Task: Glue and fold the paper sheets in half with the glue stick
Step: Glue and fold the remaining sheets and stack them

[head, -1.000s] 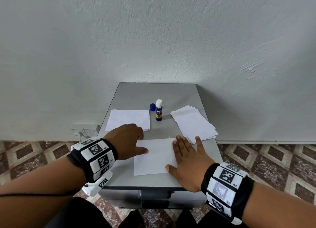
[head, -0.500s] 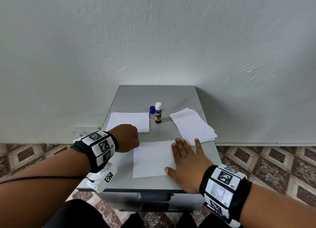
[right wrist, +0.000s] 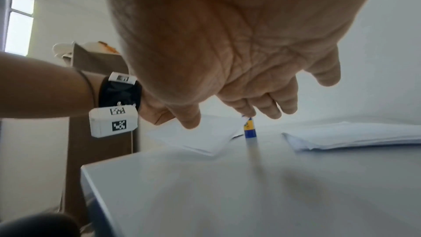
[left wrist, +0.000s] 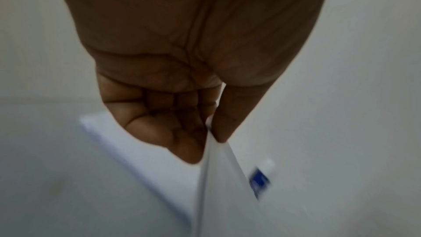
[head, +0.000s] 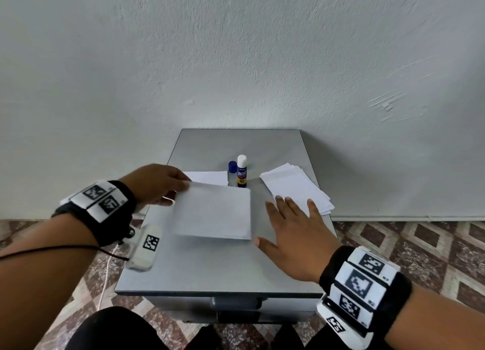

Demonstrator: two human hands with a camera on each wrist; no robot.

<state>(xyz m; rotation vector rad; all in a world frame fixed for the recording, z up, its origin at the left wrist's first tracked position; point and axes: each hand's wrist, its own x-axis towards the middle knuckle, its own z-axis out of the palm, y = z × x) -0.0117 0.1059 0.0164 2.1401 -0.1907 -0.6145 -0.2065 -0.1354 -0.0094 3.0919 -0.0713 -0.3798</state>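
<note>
My left hand (head: 181,189) pinches the far left corner of a folded white sheet (head: 212,213) and holds it lifted over the grey cabinet top (head: 210,271). In the left wrist view the thumb (left wrist: 222,125) and curled fingers (left wrist: 173,132) clamp the sheet's edge (left wrist: 225,186). My right hand (head: 278,218) hovers flat and open just right of the sheet, holding nothing. The glue stick (head: 242,171) stands uncapped behind the sheet, its blue cap (head: 232,166) beside it. The right wrist view shows the glue stick (right wrist: 250,129) past my straight fingers (right wrist: 262,105).
A pile of folded sheets (head: 210,177) lies at the back left, partly under the lifted sheet. A stack of unfolded sheets (head: 296,187) lies at the back right, near the cabinet's right edge. The wall stands close behind. Patterned floor tiles surround the cabinet.
My left hand has picked the folded sheet off the cabinet top and raised it toward the back left. My right hand has come off the sheet and shifted right.
</note>
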